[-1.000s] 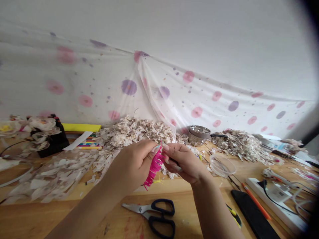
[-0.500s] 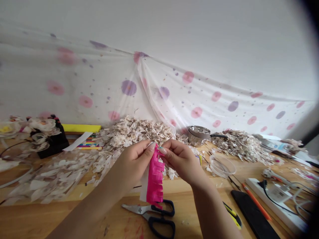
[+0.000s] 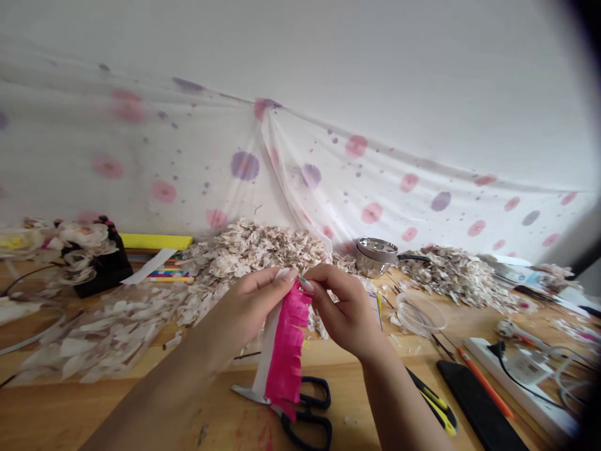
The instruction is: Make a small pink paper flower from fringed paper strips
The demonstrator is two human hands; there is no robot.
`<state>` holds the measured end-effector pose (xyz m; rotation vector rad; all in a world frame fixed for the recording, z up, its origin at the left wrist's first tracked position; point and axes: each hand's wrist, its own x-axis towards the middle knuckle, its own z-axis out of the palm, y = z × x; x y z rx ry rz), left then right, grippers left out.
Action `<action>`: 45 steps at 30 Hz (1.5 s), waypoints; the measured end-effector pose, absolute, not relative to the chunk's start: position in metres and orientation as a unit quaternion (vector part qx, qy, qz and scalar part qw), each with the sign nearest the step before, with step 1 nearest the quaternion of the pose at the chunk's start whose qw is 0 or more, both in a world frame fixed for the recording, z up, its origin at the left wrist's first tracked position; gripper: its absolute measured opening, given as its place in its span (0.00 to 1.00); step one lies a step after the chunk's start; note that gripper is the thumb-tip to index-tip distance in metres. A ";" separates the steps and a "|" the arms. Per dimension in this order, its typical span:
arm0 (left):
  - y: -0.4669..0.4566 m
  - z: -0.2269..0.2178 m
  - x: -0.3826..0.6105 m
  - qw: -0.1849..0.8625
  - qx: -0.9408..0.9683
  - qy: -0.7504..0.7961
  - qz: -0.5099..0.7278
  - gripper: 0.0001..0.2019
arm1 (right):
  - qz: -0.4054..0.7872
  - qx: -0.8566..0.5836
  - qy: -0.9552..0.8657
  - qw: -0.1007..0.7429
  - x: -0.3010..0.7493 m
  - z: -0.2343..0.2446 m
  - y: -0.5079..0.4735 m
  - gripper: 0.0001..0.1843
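Observation:
My left hand point(image 3: 244, 307) and my right hand point(image 3: 340, 307) pinch the top of a fringed strip of pink crepe paper point(image 3: 284, 351) between their fingertips. The strip hangs down between them, with a white paper strip point(image 3: 265, 357) showing along its left side. Its lower end overlaps a pair of black-handled scissors point(image 3: 312, 426) lying on the wooden table point(image 3: 188, 401) below my hands, hiding part of them.
Heaps of pale paper petals point(image 3: 248, 263) lie behind my hands, with another heap point(image 3: 455, 279) to the right. A steel pot point(image 3: 373, 257) stands between them. A clear plastic dish point(image 3: 420, 314), black phone point(image 3: 479, 407) and power strip point(image 3: 516, 376) lie on the right.
The pink strip has turned from a narrow, edge-on twist to a flat, face-on hang. It now reaches lower, over the scissors, and the white strip shows beside it.

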<state>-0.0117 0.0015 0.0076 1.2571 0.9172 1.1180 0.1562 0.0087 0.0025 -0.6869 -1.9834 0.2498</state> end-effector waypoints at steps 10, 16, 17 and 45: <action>0.001 0.008 -0.011 0.587 0.546 0.369 0.470 0.18 | 0.019 -0.229 -0.829 0.510 0.158 0.003 0.011 0.07; -0.001 0.011 -0.014 0.642 0.525 0.325 0.455 0.18 | 0.076 -0.184 -0.836 0.511 0.159 0.000 0.013 0.07; -0.001 0.011 -0.014 0.648 0.523 0.323 0.450 0.19 | 0.078 -0.177 -0.839 0.509 0.160 0.000 0.013 0.07; -0.010 0.012 -0.016 0.183 0.820 0.354 0.411 0.14 | 0.646 -0.255 -0.569 0.441 0.150 0.007 -0.002 0.24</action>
